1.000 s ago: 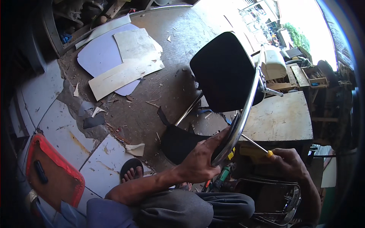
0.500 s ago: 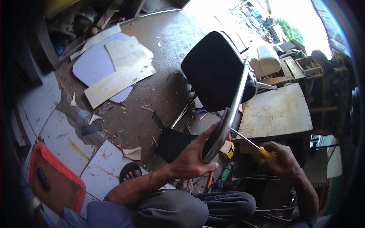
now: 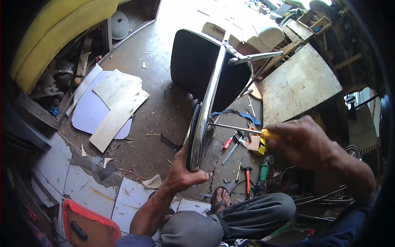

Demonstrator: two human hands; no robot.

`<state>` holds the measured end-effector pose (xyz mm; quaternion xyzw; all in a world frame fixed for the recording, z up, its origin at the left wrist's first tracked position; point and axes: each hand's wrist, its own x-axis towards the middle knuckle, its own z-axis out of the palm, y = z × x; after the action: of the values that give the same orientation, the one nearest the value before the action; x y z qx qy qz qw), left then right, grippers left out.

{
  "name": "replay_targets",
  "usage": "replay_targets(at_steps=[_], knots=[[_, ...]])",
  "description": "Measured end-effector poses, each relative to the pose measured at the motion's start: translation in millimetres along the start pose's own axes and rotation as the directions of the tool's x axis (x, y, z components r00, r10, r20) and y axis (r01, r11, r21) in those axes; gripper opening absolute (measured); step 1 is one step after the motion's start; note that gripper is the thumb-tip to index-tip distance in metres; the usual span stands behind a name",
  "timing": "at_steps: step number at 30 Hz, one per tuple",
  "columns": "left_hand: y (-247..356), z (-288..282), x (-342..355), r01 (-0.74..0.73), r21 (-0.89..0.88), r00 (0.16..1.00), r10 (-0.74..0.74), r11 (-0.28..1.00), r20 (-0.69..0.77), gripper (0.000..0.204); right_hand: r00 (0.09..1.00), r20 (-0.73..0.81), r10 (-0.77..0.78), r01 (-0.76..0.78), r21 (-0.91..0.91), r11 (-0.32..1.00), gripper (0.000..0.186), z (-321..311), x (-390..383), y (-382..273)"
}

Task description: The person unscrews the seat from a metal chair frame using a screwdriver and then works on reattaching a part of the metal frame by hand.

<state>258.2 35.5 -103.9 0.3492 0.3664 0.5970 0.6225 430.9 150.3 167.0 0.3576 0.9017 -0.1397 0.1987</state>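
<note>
A chair with a shiny metal tube frame (image 3: pixel 214 84) and a black seat (image 3: pixel 191 61) stands tilted in front of me. My left hand (image 3: pixel 179 175) is closed around the near end of the frame, where a dark padded back (image 3: pixel 191 138) shows edge-on. On the right, my right hand (image 3: pixel 302 142) grips a screwdriver (image 3: pixel 269 134) by its yellow handle. The screwdriver's metal shaft runs leftward, its tip at the inner side of the frame. Exactly what the tip touches is too small to make out.
Beyond my knees lie a green angle grinder (image 3: pixel 263 175), an orange-handled hammer (image 3: pixel 247 185) and a small yellow box (image 3: pixel 260 149). A worn board (image 3: pixel 304 84) stands at right. Off-white sheets (image 3: pixel 117 119) cover a lilac panel (image 3: pixel 82 111). A red-rimmed panel (image 3: pixel 90 222) sits lower left.
My view has shifted. The chair's frame now stands steeper, with its back seen edge-on. My right hand appears higher, and the screwdriver lies closer to level, still pointing at the frame.
</note>
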Motion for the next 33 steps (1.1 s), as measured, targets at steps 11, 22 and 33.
replay_targets(at_steps=[11, 22, 33], knots=[[13, 13, 1, -0.008, -0.016, 0.998, 0.007, 1.000, -0.056, 0.094, 0.765, -0.076, -0.639, 0.267, -0.866, 0.422, 0.026, 1, -13, 18], [-5, 10, 6, -0.040, -0.142, 0.991, 0.022, 0.989, -0.129, 0.080, 0.947, 0.151, 0.284, -0.293, 0.040, 0.955, 0.044, -33, 15, -11], [-7, 6, 6, -0.024, -0.126, 0.983, 0.001, 0.992, -0.182, 0.082, 0.930, -0.130, -0.345, 0.192, -0.630, 0.753, 0.033, 0, 11, 18]])
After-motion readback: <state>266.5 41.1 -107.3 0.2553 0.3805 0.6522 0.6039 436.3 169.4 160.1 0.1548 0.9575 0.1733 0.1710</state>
